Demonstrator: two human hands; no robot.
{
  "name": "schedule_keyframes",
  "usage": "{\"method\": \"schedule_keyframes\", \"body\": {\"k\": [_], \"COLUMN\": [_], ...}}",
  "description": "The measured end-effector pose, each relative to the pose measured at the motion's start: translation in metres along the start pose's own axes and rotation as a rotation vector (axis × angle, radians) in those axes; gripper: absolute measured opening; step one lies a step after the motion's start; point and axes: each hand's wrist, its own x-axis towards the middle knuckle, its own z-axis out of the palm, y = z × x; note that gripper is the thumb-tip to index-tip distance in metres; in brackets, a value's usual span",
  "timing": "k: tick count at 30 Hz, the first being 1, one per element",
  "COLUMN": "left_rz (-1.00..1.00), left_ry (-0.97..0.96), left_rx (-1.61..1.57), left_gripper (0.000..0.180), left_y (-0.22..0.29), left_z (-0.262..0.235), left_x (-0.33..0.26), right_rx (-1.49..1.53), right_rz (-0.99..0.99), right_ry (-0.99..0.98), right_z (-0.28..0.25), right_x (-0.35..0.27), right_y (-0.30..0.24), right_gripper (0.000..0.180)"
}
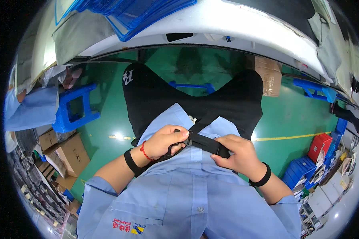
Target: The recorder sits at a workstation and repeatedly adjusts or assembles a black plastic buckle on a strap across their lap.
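Observation:
A black strap (207, 144) with a dark buckle (190, 138) lies across the front of my light blue shirt, at the waist. With the thumb on top near the buckle, my left hand (163, 142) grips the strap's left part, and a dark loop pokes out between its fingers. At the other side my right hand (240, 154) pinches the thick right end of the strap between thumb and fingers. Each wrist wears a black band, and a red cord bracelet (144, 152) circles the left one. Whether the buckle is fastened cannot be made out.
Ahead is a white table edge (227, 24) with blue-edged trays (143, 16) on it. Blue stools (73, 109) stand left, beside another person's blue sleeve (34, 107). Cardboard boxes (73, 155) sit at left; blue bins (299, 171) and a red bin (320, 146) at right.

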Motion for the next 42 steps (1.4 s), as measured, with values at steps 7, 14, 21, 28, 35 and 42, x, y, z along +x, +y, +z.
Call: {"method": "schedule_keyframes", "body": {"k": [7, 14, 21, 28, 35, 42], "left_rz": [0.131, 0.190, 0.259, 0.274, 0.278, 0.285], "left_ry": [0.041, 0.178, 0.255, 0.269, 0.307, 0.319], "left_rx": [0.072, 0.137, 0.260, 0.260, 0.298, 0.324], "left_gripper": [0.036, 0.038, 0.040, 0.039, 0.038, 0.040], "left_y": [-0.003, -0.004, -0.007, -0.006, -0.011, -0.012], "left_z": [0.002, 0.008, 0.010, 0.013, 0.011, 0.010], "left_x": [-0.001, -0.001, 0.003, 0.003, 0.006, 0.007], "right_rx": [0.185, 0.194, 0.519, 0.259, 0.060, -0.223], "right_rz": [-0.070, 0.005, 0.252, 0.153, 0.003, -0.282], "right_ry": [0.015, -0.118, -0.197, -0.202, -0.031, -0.064], "right_z": [0.008, 0.004, 0.008, 0.008, 0.016, 0.020], "right_x": [0.038, 0.051, 0.048, 0.053, 0.042, 0.039], "right_y": [-0.016, -0.028, -0.028, -0.026, -0.031, -0.032], "right_gripper": [0.028, 0.017, 0.018, 0.024, 0.018, 0.014]}}
